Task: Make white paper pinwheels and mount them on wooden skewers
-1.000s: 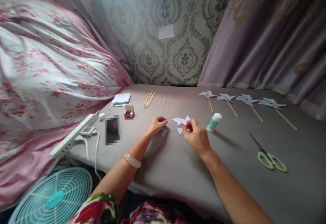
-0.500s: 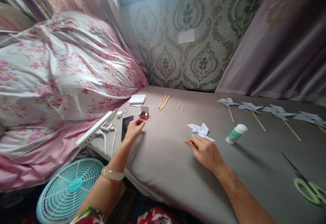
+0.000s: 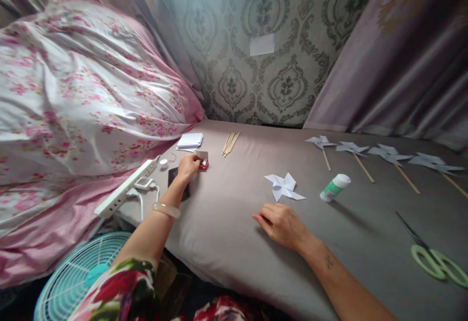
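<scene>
My left hand [image 3: 188, 166] reaches to a small red box [image 3: 204, 165] with a raised flap. Its fingertips are pinched together at the box's opening; what they grip, if anything, is hidden. Under that wrist lies a dark phone [image 3: 185, 192], partly covered. My right hand [image 3: 283, 224] rests on the grey cloth with its fingers curled in, and nothing shows in them. Just beyond it lies a folded white paper pinwheel [image 3: 283, 187] without a stick. A glue stick [image 3: 335, 187] with a green label stands to the right of the pinwheel.
Several pinwheels on sticks [image 3: 389, 155] lie along the right back. Green-handled scissors [image 3: 427, 253] are at right. Wooden sticks [image 3: 231, 144] and a paper stack [image 3: 190, 141] lie at the back left. A power strip [image 3: 126, 188] and fan [image 3: 87, 274] border the left edge.
My left hand has moved forward from beside the phone to the red box. My right hand has drawn back from the pinwheel, which now shows whole. The view has shifted slightly.
</scene>
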{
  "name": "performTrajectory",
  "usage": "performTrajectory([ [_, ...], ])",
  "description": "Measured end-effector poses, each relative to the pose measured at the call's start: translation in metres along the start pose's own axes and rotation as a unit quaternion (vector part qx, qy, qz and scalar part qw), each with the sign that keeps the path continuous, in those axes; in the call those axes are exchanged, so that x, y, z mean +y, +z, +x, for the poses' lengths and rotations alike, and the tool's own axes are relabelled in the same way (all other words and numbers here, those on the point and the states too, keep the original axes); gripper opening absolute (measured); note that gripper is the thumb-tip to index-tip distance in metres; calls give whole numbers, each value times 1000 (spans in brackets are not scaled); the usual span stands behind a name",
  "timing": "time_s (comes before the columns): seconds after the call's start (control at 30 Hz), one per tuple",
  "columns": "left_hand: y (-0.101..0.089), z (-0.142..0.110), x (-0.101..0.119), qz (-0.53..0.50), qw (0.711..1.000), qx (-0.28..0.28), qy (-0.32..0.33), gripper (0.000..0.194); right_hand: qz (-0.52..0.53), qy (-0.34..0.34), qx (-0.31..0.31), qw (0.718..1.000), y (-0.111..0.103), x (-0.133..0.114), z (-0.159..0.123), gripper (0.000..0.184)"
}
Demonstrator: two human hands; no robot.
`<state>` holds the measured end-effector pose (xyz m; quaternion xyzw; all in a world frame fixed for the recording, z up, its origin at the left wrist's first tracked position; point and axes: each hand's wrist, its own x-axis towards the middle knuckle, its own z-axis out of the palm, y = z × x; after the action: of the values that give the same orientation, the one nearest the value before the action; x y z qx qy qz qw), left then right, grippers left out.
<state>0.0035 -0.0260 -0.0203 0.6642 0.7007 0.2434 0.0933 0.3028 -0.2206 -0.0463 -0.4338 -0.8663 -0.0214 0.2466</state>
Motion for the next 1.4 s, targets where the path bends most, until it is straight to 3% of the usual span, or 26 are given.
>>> performTrajectory([
  [0.3, 2, 15, 4, 110, 992, -41, 56, 34, -13, 35, -80, 996, -5, -1, 5, 29],
  [0.73, -15, 10, 24, 173, 976, -129, 39, 36, 0, 51, -87, 995, -6, 0, 5, 28],
  [1.1, -11, 10, 21, 181, 977, -99, 50, 26, 7, 58, -86, 995, -6, 0, 5, 27],
  [1.4, -6, 2, 20, 200, 979, -26, 34, 31, 4, 56, -91, 994, -6, 0, 5, 28],
])
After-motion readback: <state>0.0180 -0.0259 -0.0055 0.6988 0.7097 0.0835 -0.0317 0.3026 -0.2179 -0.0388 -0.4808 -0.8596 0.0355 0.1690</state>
